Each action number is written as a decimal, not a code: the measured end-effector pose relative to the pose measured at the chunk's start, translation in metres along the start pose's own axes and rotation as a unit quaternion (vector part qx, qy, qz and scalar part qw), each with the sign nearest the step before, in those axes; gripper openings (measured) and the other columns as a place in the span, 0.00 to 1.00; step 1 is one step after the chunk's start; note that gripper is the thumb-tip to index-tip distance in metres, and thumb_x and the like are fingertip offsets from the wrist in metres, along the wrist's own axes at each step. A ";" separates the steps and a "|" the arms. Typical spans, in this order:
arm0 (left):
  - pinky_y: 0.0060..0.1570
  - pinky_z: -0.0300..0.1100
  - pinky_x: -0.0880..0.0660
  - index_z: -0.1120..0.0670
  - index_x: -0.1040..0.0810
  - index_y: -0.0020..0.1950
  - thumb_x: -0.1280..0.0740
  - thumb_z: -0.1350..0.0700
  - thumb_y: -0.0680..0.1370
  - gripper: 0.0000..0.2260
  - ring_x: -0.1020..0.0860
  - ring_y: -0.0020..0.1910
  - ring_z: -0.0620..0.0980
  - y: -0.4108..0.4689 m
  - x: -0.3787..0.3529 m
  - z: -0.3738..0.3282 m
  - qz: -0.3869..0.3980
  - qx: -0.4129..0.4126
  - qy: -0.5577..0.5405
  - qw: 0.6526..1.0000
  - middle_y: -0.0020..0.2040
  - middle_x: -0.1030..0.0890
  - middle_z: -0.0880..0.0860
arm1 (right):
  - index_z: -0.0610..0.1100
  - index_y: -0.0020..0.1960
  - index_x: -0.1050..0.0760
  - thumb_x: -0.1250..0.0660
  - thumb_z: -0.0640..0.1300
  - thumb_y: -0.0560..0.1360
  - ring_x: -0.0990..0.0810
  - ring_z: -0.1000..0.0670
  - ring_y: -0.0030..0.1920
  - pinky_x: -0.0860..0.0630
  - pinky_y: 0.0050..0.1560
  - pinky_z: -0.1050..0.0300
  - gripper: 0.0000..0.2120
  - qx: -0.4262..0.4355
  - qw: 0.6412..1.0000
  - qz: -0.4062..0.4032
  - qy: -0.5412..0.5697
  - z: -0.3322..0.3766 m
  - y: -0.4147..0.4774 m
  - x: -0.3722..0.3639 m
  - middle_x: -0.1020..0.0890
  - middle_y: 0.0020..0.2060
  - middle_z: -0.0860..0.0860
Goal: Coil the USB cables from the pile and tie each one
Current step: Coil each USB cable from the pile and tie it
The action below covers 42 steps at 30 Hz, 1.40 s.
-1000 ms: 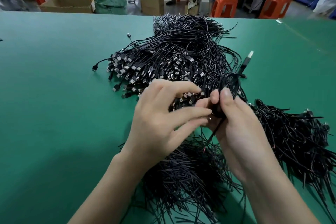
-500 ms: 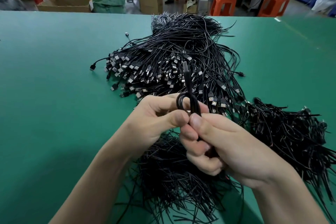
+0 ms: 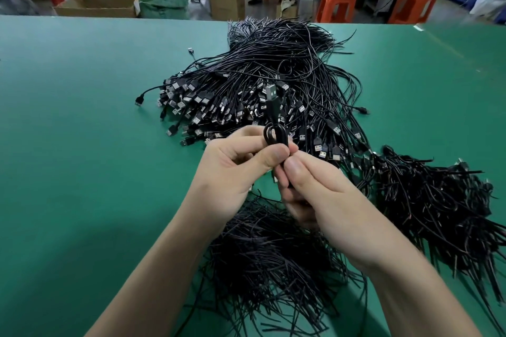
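Hands together over the green table (image 3: pixel 82 145), thumbs side by side: the left hand (image 3: pixel 235 172) pinches the small coiled USB cable (image 3: pixel 275 135) just under its loop, and the right hand (image 3: pixel 336 200) grips the strands below. A second ago the coil sat out at the right fingertips; now it is centred between both hands, and its plug (image 3: pixel 272 91) points straight up instead of up-right. The coil is held clear of the table, in front of the cable pile (image 3: pixel 273 63).

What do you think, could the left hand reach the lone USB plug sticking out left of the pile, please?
Probably yes: the lone plug lies on bare table, nothing across the way, though the left hand must first release the coiled cable.
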<state>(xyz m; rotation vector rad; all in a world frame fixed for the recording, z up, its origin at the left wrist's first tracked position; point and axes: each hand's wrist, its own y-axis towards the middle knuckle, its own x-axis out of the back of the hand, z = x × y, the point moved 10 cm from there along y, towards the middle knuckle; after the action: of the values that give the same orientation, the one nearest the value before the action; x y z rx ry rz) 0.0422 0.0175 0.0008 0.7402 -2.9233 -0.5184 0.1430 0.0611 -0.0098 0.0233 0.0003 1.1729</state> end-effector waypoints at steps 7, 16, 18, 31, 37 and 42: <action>0.32 0.36 0.31 0.45 0.17 0.40 0.33 0.32 0.75 0.18 0.21 0.35 0.39 -0.009 0.011 0.019 0.120 0.150 0.564 0.803 0.35 0.17 0.41 | 0.52 0.40 0.32 0.47 0.57 0.84 0.34 0.53 0.32 0.34 0.36 0.46 0.17 0.020 0.966 -0.148 -0.212 0.002 0.000 0.040 0.30 0.30 0.58; 0.42 0.40 0.25 0.48 0.18 0.42 0.27 0.38 0.77 0.14 0.18 0.45 0.48 -0.023 0.004 0.036 0.197 0.237 0.649 0.696 0.41 0.16 0.44 | 0.52 0.39 0.33 0.47 0.54 0.86 0.35 0.53 0.32 0.34 0.35 0.50 0.18 0.012 0.961 -0.139 -0.237 -0.003 0.002 0.038 0.30 0.29 0.58; 0.41 0.39 0.24 0.49 0.16 0.45 0.29 0.39 0.78 0.13 0.17 0.43 0.47 -0.021 0.006 0.031 0.185 0.223 0.653 0.700 0.40 0.16 0.45 | 0.52 0.39 0.33 0.47 0.54 0.86 0.35 0.53 0.31 0.35 0.35 0.50 0.18 0.012 0.962 -0.140 -0.236 -0.003 0.001 0.038 0.30 0.29 0.58; 0.36 0.36 0.22 0.44 0.18 0.39 0.29 0.48 0.79 0.09 0.19 0.33 0.37 -0.008 0.040 -0.012 -0.009 0.131 0.483 0.866 0.31 0.17 0.40 | 0.49 0.40 0.31 0.47 0.51 0.86 0.34 0.55 0.29 0.35 0.33 0.56 0.17 0.038 0.963 -0.162 -0.212 0.011 -0.002 0.039 0.30 0.28 0.56; 0.35 0.38 0.18 0.56 0.16 0.47 0.27 0.60 0.79 0.01 0.13 0.36 0.51 -0.010 0.025 0.003 -0.044 0.197 0.112 0.973 0.37 0.13 0.55 | 0.50 0.40 0.32 0.46 0.52 0.86 0.36 0.54 0.29 0.36 0.29 0.58 0.16 0.067 0.971 -0.111 -0.201 0.015 -0.001 0.021 0.32 0.28 0.54; 0.35 0.36 0.20 0.56 0.14 0.46 0.28 0.63 0.79 0.05 0.14 0.34 0.49 -0.009 0.015 0.002 -0.038 0.177 0.037 0.983 0.36 0.13 0.57 | 0.57 0.41 0.36 0.48 0.59 0.84 0.33 0.52 0.27 0.33 0.29 0.52 0.15 0.079 0.936 -0.131 -0.318 0.015 -0.001 0.020 0.27 0.31 0.50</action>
<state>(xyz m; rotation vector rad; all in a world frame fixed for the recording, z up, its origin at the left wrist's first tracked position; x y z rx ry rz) 0.0328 0.0036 -0.0048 0.8863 -2.9592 0.0295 0.1517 0.0787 0.0056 0.5304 -0.4622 0.8537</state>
